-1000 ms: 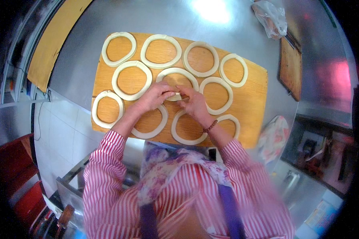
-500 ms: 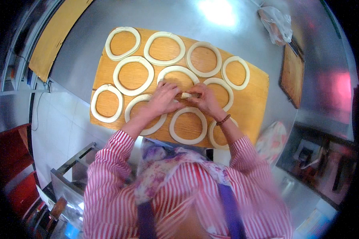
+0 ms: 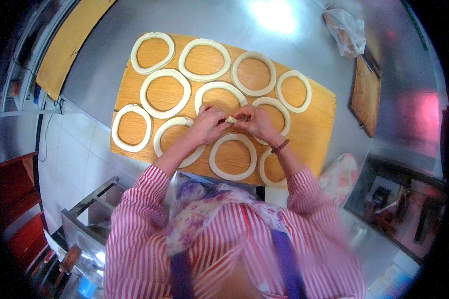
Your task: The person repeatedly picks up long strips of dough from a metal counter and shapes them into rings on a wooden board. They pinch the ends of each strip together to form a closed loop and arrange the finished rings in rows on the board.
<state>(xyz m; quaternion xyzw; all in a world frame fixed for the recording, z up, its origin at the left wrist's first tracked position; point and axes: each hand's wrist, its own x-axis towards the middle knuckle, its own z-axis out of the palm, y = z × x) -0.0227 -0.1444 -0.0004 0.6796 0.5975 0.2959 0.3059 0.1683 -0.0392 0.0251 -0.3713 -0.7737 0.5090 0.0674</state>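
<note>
Over the middle of a wooden board (image 3: 312,134), my two hands meet at the near side of a pale dough ring (image 3: 218,85). My left hand (image 3: 209,123) has its fingers closed on the ring's dough. From the other side, my right hand (image 3: 257,123) pinches a dough end (image 3: 230,120), whose rough, darker face shows between the fingertips. My hands hide the rest of this ring's near side. Just below my hands lies another dough ring (image 3: 212,160). A further ring (image 3: 286,115) is partly covered by my right hand, and one more (image 3: 160,133) by my left forearm.
Several other dough rings (image 3: 184,102) lie flat about the board, which rests on a grey metal table (image 3: 199,20). A clear plastic bag (image 3: 345,32) and a smaller brown board (image 3: 362,97) are at the right. A yellow board (image 3: 67,52) stands at the far left.
The dough end between my fingertips has turned, so its rough face shows now. My hands have barely moved. The other rings lie as before, with a slight shift of the whole view.
</note>
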